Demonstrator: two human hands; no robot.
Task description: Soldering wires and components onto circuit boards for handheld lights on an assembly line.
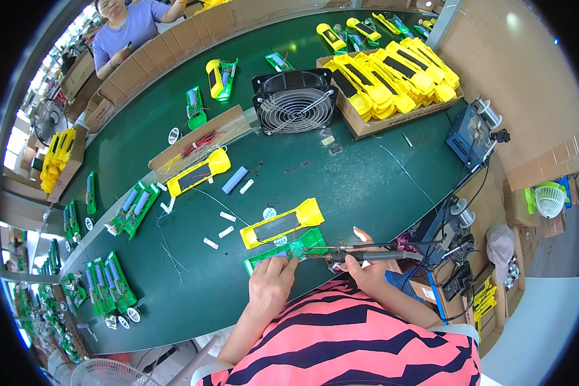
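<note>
In front of my body a long green plastic housing (pixel 314 240) lies on the bench, with a small green circuit board (pixel 296 249) in it. My left hand (pixel 271 287) rests over the housing's near left part, fingers bent and pressed together; what they pinch is hidden. My right hand (pixel 365 269) is closed round the dark handle of a soldering iron (pixel 383 255). The iron's thin metal tip points left, at the circuit board. Just beyond the green housing lies a yellow cover (pixel 283 224) with a dark panel.
A carton of yellow covers (pixel 392 77) stands far right, beside a black fan (pixel 296 106). Soldering stations (pixel 468 138) with solder spools line the right edge. Green housings with blue cells (pixel 109 283) lie left. A blue cell (pixel 235 180) lies mid-bench. A person (pixel 128 32) sits across.
</note>
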